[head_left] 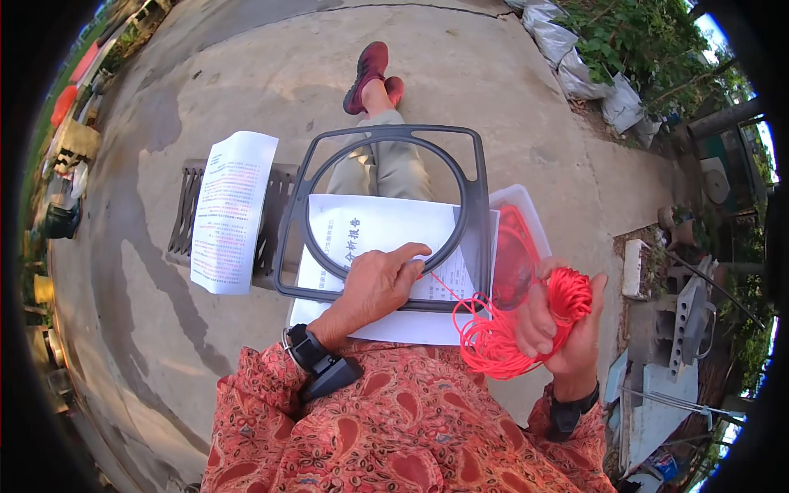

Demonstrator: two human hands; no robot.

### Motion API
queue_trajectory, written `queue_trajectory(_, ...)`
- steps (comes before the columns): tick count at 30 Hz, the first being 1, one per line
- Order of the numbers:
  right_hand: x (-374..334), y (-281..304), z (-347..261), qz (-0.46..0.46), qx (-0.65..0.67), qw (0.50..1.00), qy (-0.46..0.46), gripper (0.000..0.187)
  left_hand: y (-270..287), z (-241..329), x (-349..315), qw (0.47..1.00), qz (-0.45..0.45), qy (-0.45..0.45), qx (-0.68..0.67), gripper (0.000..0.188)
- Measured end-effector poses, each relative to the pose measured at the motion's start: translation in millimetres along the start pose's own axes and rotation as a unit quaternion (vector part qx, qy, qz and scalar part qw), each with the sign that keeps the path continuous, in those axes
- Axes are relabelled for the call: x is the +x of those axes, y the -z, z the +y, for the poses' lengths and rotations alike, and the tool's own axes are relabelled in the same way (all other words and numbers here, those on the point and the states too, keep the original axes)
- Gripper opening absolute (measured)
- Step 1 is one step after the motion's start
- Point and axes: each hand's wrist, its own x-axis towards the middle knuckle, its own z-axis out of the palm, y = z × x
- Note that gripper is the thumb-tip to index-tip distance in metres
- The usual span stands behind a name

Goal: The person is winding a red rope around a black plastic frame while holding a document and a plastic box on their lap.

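Note:
A black plastic frame (pixel 289 215), squarish outside with a round inner ring, rests over my lap. My left hand (pixel 376 283) curls over the lower part of the ring, thumb and forefinger together at the rim. From near those fingers a thin strand of red cord runs right to a loose bundle of red cord (pixel 497 345). My right hand (pixel 579 349) is closed around that bundle, its tightly wound end (pixel 569 293) sticking up between thumb and fingers. Beneath the frame, printed white sheets (pixel 386 329) lie across my thighs. Whether my left fingertips pinch the strand is hidden.
A clear plastic tub (pixel 534 215) with red contents stands beyond my right hand. To the left, another printed sheet (pixel 234 214) lies on a dark slatted stand (pixel 182 215). White sacks (pixel 567 62) and plants line the far right, with stacked clutter along the right edge.

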Motion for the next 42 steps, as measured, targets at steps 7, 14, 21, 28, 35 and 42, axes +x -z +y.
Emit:
queue_trajectory(7, -7.4, -28.3, 16.6, 0.02, -0.033, 0.996, -0.079, 0.062, 7.3, -7.5, 7.4, 0.994, -0.075, 0.024, -0.071, 0.025)
queue_trajectory(14, 52.0, -76.4, -4.1, -0.033, -0.05, 0.992, 0.11, 0.039, -5.5, -19.4, 3.7, 0.999, -0.045, -0.008, -0.003, 0.031)
queue_trajectory(21, 144.4, -77.5, 0.5, 0.034, -0.203, 0.938, 0.281, 0.032, -0.1, -12.6, -5.5, 0.997, -0.069, -0.028, 0.037, 0.031)
queue_trajectory(28, 162.1, -45.0, 24.7, -0.12, -0.634, 0.726, 0.24, 0.04, 18.3, 6.2, -26.9, 0.989, -0.072, -0.073, 0.103, 0.023)
queue_trajectory(35, 152.6, -3.2, 43.7, -0.366, -0.747, 0.54, 0.131, 0.041, 31.9, 21.2, -40.1, 0.975, -0.05, -0.161, 0.147, 0.02)
queue_trajectory(42, 157.7, 9.0, 51.5, -0.383, -0.782, 0.49, 0.033, 0.033, 29.7, 24.2, -39.2, 0.968, -0.046, -0.174, 0.173, 0.019)
